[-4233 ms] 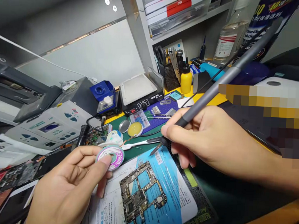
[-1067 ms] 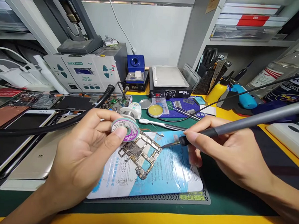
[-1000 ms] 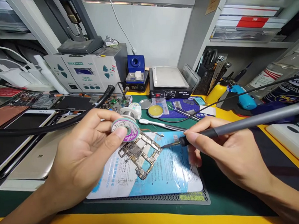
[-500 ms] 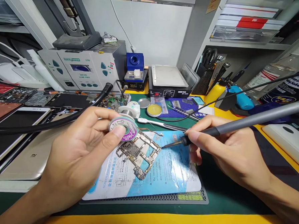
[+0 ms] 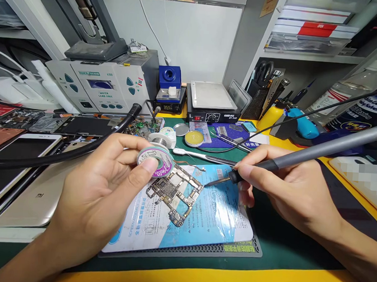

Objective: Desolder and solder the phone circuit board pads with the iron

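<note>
Between thumb and fingers, my left hand (image 5: 110, 187) grips a small spool (image 5: 157, 161) with a purple and green label, over the upper left part of a circuit board (image 5: 168, 188). My right hand (image 5: 287, 188) is closed round a grey soldering iron (image 5: 269, 164) from the right. The iron's tip lies at the right corner of the board, touching or very near it. Under the board is a blue and white printed sheet (image 5: 209, 226) on a grey mat (image 5: 255, 247). The left end of the board is partly hidden behind the spool and my left hand.
A black hose (image 5: 90, 150) crosses at the left above phones (image 5: 37, 192). Behind stand a grey hot-air station (image 5: 105, 88) and a heating plate (image 5: 212, 96). A brush (image 5: 203, 156) and an open yellow tin (image 5: 194, 138) lie beyond the board. The iron's cable arcs at the right.
</note>
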Demonstrator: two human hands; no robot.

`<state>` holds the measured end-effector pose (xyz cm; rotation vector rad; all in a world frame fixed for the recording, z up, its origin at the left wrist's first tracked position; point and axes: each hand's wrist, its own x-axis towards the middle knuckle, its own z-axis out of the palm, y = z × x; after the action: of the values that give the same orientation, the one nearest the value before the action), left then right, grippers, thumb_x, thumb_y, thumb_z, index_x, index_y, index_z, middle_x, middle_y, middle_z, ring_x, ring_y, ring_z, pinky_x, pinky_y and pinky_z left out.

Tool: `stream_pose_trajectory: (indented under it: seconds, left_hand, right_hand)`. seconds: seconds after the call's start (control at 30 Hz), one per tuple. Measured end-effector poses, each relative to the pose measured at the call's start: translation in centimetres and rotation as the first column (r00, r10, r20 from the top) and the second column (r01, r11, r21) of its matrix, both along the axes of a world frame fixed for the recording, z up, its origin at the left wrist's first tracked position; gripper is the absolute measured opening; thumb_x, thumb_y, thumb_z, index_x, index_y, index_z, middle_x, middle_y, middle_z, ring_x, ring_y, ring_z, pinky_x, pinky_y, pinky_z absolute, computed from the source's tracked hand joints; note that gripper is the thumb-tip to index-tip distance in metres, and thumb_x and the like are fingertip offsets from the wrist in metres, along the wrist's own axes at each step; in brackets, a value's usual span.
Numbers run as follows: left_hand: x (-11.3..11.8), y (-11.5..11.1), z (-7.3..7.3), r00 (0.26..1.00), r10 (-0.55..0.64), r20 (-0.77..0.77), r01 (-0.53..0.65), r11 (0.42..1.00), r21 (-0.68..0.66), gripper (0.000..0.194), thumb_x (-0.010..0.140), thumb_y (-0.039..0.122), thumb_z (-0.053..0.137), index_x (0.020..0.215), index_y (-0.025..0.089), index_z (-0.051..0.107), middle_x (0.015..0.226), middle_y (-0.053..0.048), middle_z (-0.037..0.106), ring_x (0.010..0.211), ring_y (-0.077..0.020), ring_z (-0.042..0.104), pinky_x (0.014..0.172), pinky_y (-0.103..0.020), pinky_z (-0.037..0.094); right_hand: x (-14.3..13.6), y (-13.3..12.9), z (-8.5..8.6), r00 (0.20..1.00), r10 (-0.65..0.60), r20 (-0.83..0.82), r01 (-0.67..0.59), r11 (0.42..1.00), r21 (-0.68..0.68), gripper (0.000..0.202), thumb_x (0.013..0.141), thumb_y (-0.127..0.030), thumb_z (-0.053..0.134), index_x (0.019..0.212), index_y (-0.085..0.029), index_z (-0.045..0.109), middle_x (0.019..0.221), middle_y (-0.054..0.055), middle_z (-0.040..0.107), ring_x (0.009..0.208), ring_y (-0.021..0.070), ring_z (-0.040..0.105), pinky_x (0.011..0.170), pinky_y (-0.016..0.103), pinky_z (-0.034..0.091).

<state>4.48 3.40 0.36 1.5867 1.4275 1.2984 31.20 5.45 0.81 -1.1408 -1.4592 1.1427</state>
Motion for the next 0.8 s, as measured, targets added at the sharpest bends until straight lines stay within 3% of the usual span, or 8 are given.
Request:
stream_pose_trajectory:
  seconds: [0.1,0.17,0.27,0.37,0.43,0.63,0.8]
  left_hand:
    - [0.4,0.2,0.1,1.0,0.0,0.011,0.0,0.998,0.062,0.006,0.091,0.032,0.075,0.096,0.031,0.072,0.073,0.008,0.08,0.057,-0.0095,0.071,0.049,-0.015,0.056]
    - [0.5,0.3,0.1,1.0,0.001,-0.026,0.002,0.994,0.108,0.009,0.089,0.029,0.076,0.096,0.033,0.074,0.08,0.008,0.081,0.067,-0.0099,0.074,0.06,-0.015,0.06]
    - [0.6,0.5,0.2,0.984,0.009,-0.178,0.019,0.988,0.153,0.013,0.088,0.031,0.078,0.099,0.036,0.076,0.089,0.01,0.082,0.078,-0.0109,0.075,0.074,-0.014,0.06]
    - [0.8,0.8,0.8,0.902,-0.012,-0.432,0.086,0.985,0.151,0.008,0.094,0.038,0.073,0.101,0.037,0.076,0.094,0.01,0.083,0.079,-0.0139,0.076,0.068,-0.018,0.057]
    - [1.1,1.2,1.3,0.852,-0.041,-0.522,0.121,0.986,0.119,0.008,0.097,0.04,0.069,0.099,0.035,0.076,0.093,0.009,0.084,0.075,-0.0157,0.075,0.06,-0.021,0.054]
    - [1.8,2.2,1.6,0.807,-0.02,-0.59,0.098,0.99,0.101,0.014,0.095,0.042,0.069,0.098,0.033,0.079,0.103,0.007,0.087,0.09,-0.0211,0.081,0.057,-0.025,0.05]
    - [2.0,2.4,1.4,0.825,-0.034,-0.565,0.094,0.992,0.078,0.015,0.096,0.041,0.068,0.096,0.032,0.08,0.103,0.007,0.087,0.091,-0.0201,0.08,0.061,-0.024,0.051]
  right_hand:
    - [-0.1,-0.1,0.1,1.0,-0.012,0.007,0.012,1.0,-0.006,0.015,0.082,-0.017,0.078,0.069,-0.024,0.076,0.056,-0.001,0.07,0.045,0.0155,0.067,0.044,0.024,0.053]
    - [-0.1,-0.1,0.2,1.0,-0.018,0.01,0.018,1.0,-0.016,0.014,0.08,-0.018,0.08,0.068,-0.024,0.075,0.055,-0.001,0.069,0.045,0.0159,0.066,0.044,0.025,0.053]
    - [-0.1,-0.2,0.3,0.999,-0.039,0.016,0.039,0.999,-0.038,0.012,0.078,-0.02,0.082,0.069,-0.023,0.075,0.056,-0.001,0.069,0.046,0.0167,0.066,0.045,0.026,0.054]
    - [0.0,-0.1,0.5,0.998,-0.059,-0.008,0.059,0.998,-0.039,0.012,0.079,-0.02,0.082,0.069,-0.022,0.075,0.055,-0.001,0.068,0.045,0.0173,0.065,0.045,0.028,0.053]
    - [0.0,0.0,0.7,0.996,-0.083,-0.038,0.081,0.996,-0.036,0.013,0.079,-0.018,0.081,0.068,-0.022,0.074,0.055,-0.002,0.067,0.044,0.017,0.064,0.043,0.028,0.051]
    - [0.4,0.1,0.9,0.994,-0.08,-0.078,0.075,0.995,-0.066,0.015,0.077,-0.017,0.081,0.066,-0.021,0.073,0.053,-0.003,0.064,0.042,0.0158,0.061,0.039,0.027,0.048]
    - [0.5,-0.1,0.6,0.997,-0.04,-0.065,0.033,0.994,-0.101,0.016,0.081,-0.016,0.079,0.068,-0.023,0.074,0.052,-0.003,0.065,0.044,0.0159,0.061,0.041,0.026,0.051]
